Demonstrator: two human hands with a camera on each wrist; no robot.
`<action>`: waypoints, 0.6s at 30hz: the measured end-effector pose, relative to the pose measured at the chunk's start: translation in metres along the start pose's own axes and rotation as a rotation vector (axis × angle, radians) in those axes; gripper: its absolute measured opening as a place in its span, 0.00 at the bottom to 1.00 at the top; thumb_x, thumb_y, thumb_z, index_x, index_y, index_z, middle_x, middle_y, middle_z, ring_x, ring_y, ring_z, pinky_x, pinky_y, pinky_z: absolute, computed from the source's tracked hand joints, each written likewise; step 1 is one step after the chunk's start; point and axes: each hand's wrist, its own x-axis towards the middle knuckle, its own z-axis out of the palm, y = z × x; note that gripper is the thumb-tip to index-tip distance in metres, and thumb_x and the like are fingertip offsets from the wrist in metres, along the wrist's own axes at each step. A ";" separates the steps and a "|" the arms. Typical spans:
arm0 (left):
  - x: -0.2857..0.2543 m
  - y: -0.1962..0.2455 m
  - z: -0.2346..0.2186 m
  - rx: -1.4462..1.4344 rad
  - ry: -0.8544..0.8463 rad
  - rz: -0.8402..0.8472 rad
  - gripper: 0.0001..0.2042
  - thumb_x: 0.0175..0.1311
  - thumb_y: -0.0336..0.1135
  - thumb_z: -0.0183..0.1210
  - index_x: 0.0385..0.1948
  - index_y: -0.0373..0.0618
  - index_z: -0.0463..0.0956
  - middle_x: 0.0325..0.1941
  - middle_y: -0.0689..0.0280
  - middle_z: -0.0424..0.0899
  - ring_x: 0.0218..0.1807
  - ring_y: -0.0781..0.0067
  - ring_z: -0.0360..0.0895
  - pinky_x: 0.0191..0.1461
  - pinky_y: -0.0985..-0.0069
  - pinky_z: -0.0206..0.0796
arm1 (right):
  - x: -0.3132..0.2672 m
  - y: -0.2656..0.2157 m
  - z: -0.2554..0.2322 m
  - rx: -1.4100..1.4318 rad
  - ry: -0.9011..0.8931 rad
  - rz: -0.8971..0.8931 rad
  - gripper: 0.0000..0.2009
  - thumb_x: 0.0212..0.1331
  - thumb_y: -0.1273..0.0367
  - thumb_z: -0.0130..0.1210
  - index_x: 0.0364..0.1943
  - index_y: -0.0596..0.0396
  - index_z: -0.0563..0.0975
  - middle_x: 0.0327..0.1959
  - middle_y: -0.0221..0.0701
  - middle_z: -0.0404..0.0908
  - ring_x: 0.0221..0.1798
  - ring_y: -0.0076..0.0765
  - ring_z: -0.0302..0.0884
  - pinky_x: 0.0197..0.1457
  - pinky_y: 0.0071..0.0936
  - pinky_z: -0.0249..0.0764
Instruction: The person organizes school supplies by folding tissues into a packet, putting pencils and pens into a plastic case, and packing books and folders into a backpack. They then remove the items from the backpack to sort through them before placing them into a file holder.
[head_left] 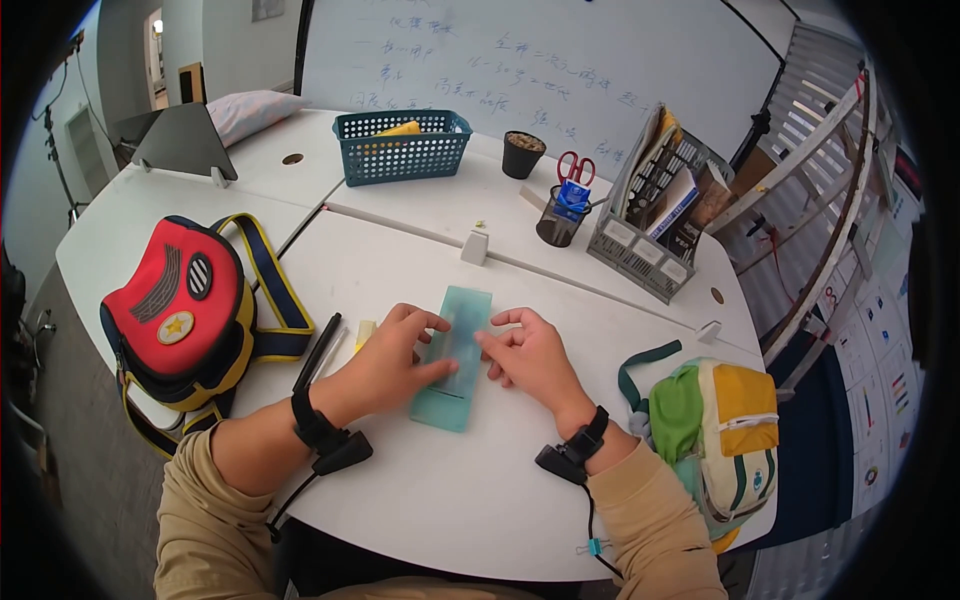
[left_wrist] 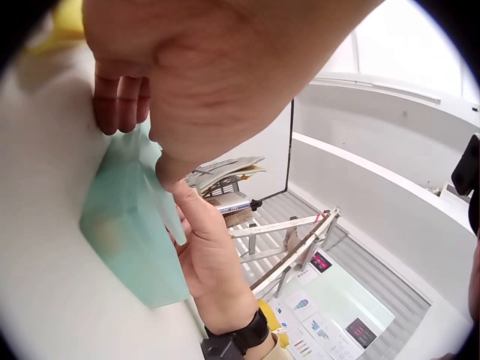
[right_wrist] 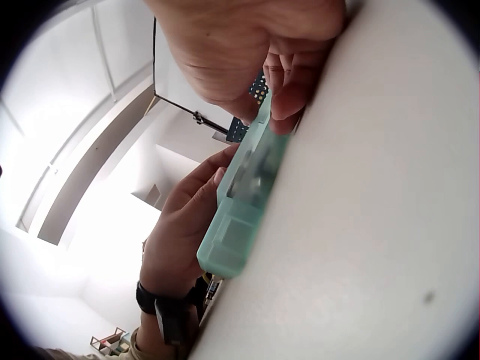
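Observation:
A flat, translucent teal pencil case [head_left: 445,410] lies lengthwise on the white table, between both hands. From its left side my left hand [head_left: 388,362] grips it, thumb over the top and fingers along the left edge. My right hand [head_left: 535,358] holds the right edge between thumb and curled fingers. In the right wrist view the case [right_wrist: 232,236] shows its long side wall, with blurred dark shapes behind the plastic. The left wrist view has both thumbs close together at the case's [left_wrist: 135,240] upper edge.
Left of the hands lie a black pen [head_left: 318,352] and a red backpack [head_left: 175,300]. A green-and-yellow backpack [head_left: 715,430] stands at the right. Farther back are a teal basket [head_left: 400,155], a plant pot [head_left: 522,157], a pen holder [head_left: 560,225] and a grey file rack [head_left: 640,255].

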 end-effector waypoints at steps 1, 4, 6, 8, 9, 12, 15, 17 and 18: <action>0.000 0.000 0.001 0.007 0.002 0.002 0.27 0.73 0.39 0.78 0.69 0.43 0.79 0.69 0.52 0.75 0.66 0.60 0.83 0.63 0.67 0.85 | -0.001 0.000 0.000 -0.040 0.012 -0.002 0.23 0.76 0.62 0.74 0.61 0.63 0.77 0.35 0.35 0.92 0.29 0.24 0.87 0.27 0.23 0.77; -0.001 0.000 0.002 0.020 0.009 0.006 0.27 0.71 0.39 0.79 0.68 0.42 0.80 0.69 0.52 0.75 0.65 0.60 0.83 0.63 0.67 0.85 | -0.002 -0.002 -0.002 -0.081 0.009 -0.016 0.27 0.72 0.62 0.77 0.62 0.65 0.76 0.33 0.32 0.91 0.29 0.22 0.85 0.29 0.22 0.76; -0.001 0.000 0.002 0.018 0.014 0.012 0.27 0.71 0.39 0.79 0.68 0.42 0.80 0.69 0.52 0.75 0.65 0.59 0.83 0.63 0.67 0.85 | -0.001 -0.001 -0.003 -0.087 0.013 -0.021 0.27 0.72 0.62 0.78 0.62 0.65 0.77 0.33 0.32 0.91 0.28 0.21 0.83 0.29 0.22 0.75; -0.001 -0.001 0.001 0.021 0.015 0.015 0.27 0.71 0.39 0.79 0.67 0.42 0.80 0.69 0.52 0.75 0.65 0.60 0.83 0.63 0.67 0.85 | 0.000 0.000 -0.004 -0.091 0.013 -0.027 0.27 0.71 0.63 0.78 0.62 0.66 0.77 0.32 0.32 0.91 0.28 0.21 0.82 0.30 0.23 0.75; -0.002 -0.001 0.001 0.022 0.015 0.015 0.27 0.71 0.39 0.79 0.67 0.42 0.80 0.69 0.52 0.75 0.65 0.60 0.83 0.63 0.67 0.85 | 0.001 0.001 -0.004 -0.092 0.010 -0.030 0.27 0.71 0.63 0.78 0.62 0.66 0.77 0.32 0.32 0.91 0.28 0.21 0.82 0.30 0.23 0.75; -0.002 -0.004 0.001 0.022 0.033 0.042 0.27 0.70 0.38 0.80 0.66 0.41 0.80 0.69 0.53 0.76 0.65 0.61 0.84 0.60 0.68 0.86 | 0.003 0.005 -0.004 -0.077 0.011 -0.046 0.26 0.71 0.63 0.79 0.61 0.66 0.78 0.32 0.32 0.91 0.28 0.21 0.82 0.31 0.23 0.76; -0.002 0.002 -0.005 0.011 0.098 0.114 0.22 0.71 0.31 0.77 0.63 0.40 0.80 0.65 0.54 0.81 0.60 0.61 0.86 0.54 0.69 0.87 | 0.004 0.008 -0.004 -0.070 0.007 -0.064 0.26 0.71 0.64 0.79 0.61 0.67 0.78 0.31 0.31 0.90 0.28 0.21 0.82 0.32 0.24 0.76; 0.002 -0.001 -0.018 0.135 0.226 0.189 0.20 0.71 0.25 0.74 0.62 0.40 0.80 0.61 0.55 0.83 0.57 0.60 0.87 0.50 0.69 0.87 | 0.004 0.010 -0.005 -0.071 0.006 -0.066 0.26 0.71 0.64 0.79 0.61 0.67 0.78 0.31 0.31 0.90 0.29 0.21 0.82 0.32 0.24 0.76; 0.004 -0.001 -0.025 0.201 0.285 0.230 0.19 0.71 0.22 0.72 0.61 0.40 0.80 0.59 0.55 0.84 0.56 0.60 0.88 0.48 0.69 0.87 | 0.004 0.009 -0.005 -0.071 0.009 -0.065 0.26 0.71 0.64 0.78 0.61 0.67 0.78 0.31 0.30 0.90 0.29 0.21 0.82 0.32 0.24 0.76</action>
